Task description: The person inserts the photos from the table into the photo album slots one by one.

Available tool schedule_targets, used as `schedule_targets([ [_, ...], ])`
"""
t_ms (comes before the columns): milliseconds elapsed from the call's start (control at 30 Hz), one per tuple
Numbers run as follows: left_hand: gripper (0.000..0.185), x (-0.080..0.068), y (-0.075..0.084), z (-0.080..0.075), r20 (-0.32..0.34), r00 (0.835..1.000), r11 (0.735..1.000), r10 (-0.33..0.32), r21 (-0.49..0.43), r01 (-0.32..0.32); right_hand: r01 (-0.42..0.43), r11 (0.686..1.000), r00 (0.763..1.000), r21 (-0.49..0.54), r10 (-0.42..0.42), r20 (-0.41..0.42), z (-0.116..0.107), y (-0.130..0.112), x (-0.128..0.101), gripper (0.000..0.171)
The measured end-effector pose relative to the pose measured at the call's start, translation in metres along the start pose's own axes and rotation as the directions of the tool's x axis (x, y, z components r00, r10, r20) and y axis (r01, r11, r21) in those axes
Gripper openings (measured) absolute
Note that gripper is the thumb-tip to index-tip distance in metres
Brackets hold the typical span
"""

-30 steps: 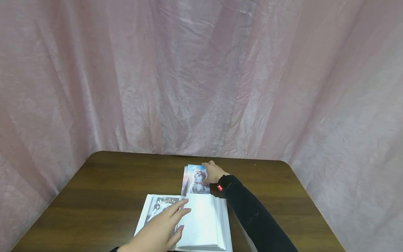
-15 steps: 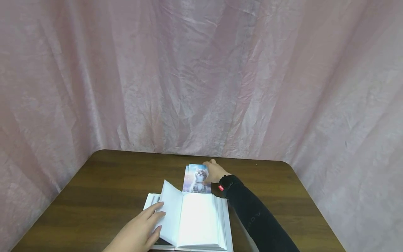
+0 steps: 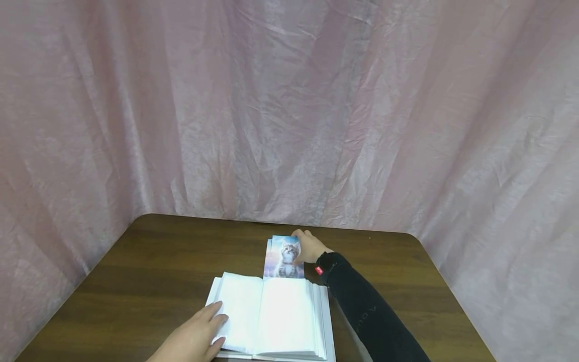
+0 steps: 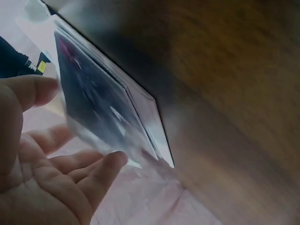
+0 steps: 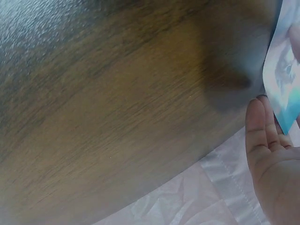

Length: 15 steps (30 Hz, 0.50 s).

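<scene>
On table (image 3: pixel 149 261): one album (image 3: pixel 271 317), two hands (image 3: pixel 194 339).

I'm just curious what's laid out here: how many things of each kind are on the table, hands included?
Photo album, open, white pages: 1
Stack of kitten photos: 1 stack; how many prints it holds cannot be told
Hands: 2, the left hand on the album's left page, the right hand on the photo stack
Total: 4
</scene>
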<state>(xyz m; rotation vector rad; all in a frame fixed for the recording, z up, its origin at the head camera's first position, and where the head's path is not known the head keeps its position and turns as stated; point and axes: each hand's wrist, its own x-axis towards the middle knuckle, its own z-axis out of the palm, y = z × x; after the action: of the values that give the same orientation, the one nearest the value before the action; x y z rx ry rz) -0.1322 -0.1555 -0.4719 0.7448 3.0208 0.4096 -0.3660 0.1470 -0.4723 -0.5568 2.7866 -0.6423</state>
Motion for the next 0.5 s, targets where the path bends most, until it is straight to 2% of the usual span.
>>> schedule_targets([
  [133,0.051,0.0004,-0.0011,0.0038,0.035,0.999,1.0,0.002,-0.015,-0.002,0.009,1.0,0.999,-0.029,-0.01,-0.035,0.0019,0.005,0.0029,0.075],
  [367,0.056,0.0,-0.0039,0.0084,0.097,0.995,0.999,0.001,-0.051,0.004,0.028,0.999,0.991,-0.043,-0.034,-0.126,0.0004,0.0077,0.0064,0.033],
  [500,0.057,0.001,-0.0053,0.0095,0.118,0.993,0.999,0.009,-0.053,-0.003,0.038,0.999,0.989,-0.022,-0.041,-0.144,-0.0027,0.0046,0.0045,0.024],
])
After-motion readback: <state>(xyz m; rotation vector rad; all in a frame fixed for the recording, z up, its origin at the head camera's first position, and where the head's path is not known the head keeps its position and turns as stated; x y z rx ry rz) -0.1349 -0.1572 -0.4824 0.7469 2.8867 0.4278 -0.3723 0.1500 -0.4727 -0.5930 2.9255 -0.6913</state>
